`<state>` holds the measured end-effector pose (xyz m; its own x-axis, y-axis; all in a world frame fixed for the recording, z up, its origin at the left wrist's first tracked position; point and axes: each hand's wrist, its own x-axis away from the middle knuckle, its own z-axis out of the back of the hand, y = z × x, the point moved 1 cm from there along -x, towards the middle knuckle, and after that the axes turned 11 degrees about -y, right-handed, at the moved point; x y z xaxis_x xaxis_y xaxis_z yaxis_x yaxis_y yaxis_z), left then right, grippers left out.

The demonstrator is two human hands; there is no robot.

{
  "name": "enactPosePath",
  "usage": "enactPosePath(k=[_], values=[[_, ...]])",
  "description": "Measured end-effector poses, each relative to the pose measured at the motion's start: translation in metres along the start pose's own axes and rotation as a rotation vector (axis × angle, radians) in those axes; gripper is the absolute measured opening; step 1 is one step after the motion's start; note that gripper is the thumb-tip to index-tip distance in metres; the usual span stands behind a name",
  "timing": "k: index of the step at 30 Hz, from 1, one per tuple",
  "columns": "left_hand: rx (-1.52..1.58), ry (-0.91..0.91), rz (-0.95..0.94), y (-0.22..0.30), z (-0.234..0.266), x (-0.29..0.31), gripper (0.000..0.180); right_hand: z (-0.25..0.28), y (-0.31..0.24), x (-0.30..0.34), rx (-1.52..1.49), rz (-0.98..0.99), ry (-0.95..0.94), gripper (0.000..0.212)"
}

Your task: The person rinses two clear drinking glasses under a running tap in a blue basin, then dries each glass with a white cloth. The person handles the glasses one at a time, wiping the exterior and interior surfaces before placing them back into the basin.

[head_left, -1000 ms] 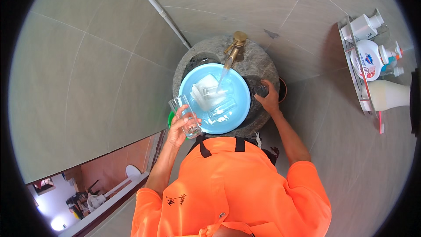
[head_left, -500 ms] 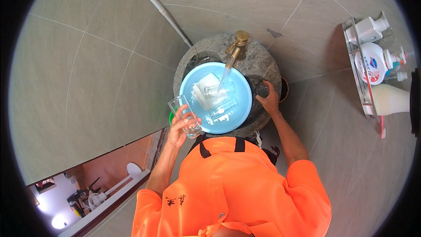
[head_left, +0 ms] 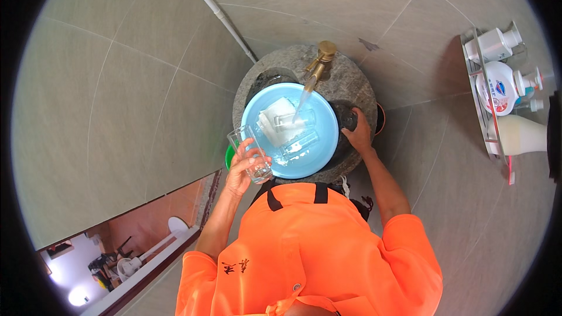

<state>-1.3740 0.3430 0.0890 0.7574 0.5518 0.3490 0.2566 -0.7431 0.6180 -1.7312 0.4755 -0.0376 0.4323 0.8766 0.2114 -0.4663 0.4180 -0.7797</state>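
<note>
The left hand (head_left: pixel 241 167) is wrapped round a clear straight-sided drinking glass (head_left: pixel 257 162), thumb and fingers closed about its body; the glass is tilted at the near-left rim of a light-blue basin (head_left: pixel 333 155). The right hand (head_left: pixel 358 133) curves at the right side of the stone sink (head_left: pixel 354 82) against a dark, rounded item (head_left: pixel 347 118), possibly another vessel; the view there is too dark to establish what it is, or whether the fingers close on it. In the basin, beneath the running brass tap (head_left: pixel 319 71), lie a white cloth (head_left: pixel 275 116) and a clear glass (head_left: pixel 300 145). Assessment: the held glass is judged rigid, moderate in weight and heaviest at its base, brittle under any knock, and slippery when wet. The sound hold is a full wrap about the middle, firm without squeezing, the rim left free and the base clear of the stone. The cloth is judged limp and, if soaked, heavy; it is best gathered from a fold, clear of the glassware.
</note>
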Motion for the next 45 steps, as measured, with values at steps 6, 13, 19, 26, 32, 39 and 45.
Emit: enactPosePath(k=[6,13,19,26,32,39,45], values=[[0.017,0.006,-0.010,-0.001,0.004,0.002,0.063,0.016,-0.013,0.010,0.024,0.034,-0.018,0.078],[0.032,0.012,-0.013,-0.002,0.010,0.002,0.063,0.060,-0.086,0.006,-0.521,0.039,0.231,0.031],[0.026,-0.009,-0.001,-0.002,0.010,-0.001,0.065,0.045,-0.184,-0.055,-0.901,-0.100,-0.175,0.040],[0.019,0.006,-0.020,0.001,0.018,0.006,0.063,0.015,-0.196,-0.096,-1.051,-0.119,-0.259,0.042],[0.052,0.040,-0.027,0.000,0.025,0.011,0.061,0.011,-0.195,-0.100,-1.026,-0.113,-0.295,0.031],[0.040,0.025,-0.002,0.002,0.031,0.002,0.064,-0.009,-0.192,-0.093,-0.807,-0.102,-0.144,0.028],[0.050,0.036,-0.013,0.006,0.034,0.002,0.066,-0.050,-0.162,-0.066,-0.548,0.098,-0.129,0.018]])
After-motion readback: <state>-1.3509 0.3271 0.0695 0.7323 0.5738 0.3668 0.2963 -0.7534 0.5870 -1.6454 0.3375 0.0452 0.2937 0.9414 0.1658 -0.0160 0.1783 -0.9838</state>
